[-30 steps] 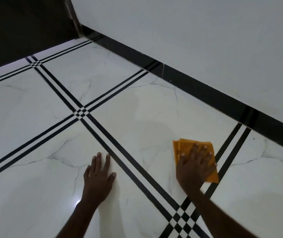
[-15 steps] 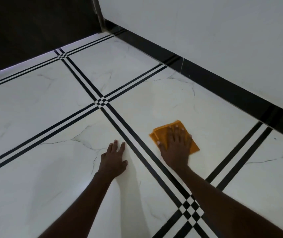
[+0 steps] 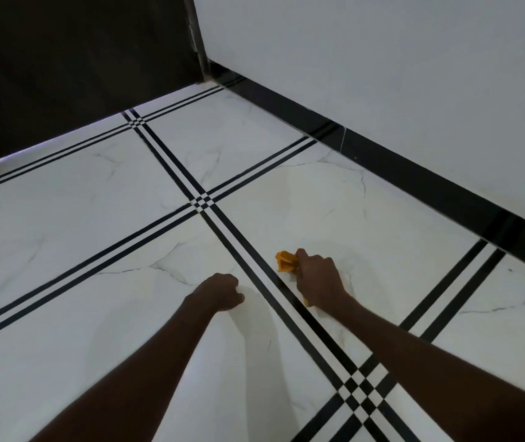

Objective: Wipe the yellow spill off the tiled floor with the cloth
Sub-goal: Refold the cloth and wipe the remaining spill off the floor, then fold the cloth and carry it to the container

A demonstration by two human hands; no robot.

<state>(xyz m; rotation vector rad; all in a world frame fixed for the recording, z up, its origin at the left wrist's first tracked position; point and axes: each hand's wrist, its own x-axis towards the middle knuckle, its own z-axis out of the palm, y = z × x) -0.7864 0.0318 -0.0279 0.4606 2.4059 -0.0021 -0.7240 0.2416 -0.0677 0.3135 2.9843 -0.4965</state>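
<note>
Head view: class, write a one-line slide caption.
Right hand grips a bunched orange cloth on the tiled floor; left hand fisted alongside.

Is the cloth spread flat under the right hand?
No, the right hand has its fingers curled round the orange cloth, which is bunched up and sticks out past the knuckles.

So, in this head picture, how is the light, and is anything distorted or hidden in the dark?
Head view: the light is dim and bluish, without hard glare; soft shadows lie on the tiled floor under both arms; the wide lens bends the black baseboard; the upper left corner is too dark to read; the right hand gripping the orange cloth and the fisted left hand look sharp.
</note>
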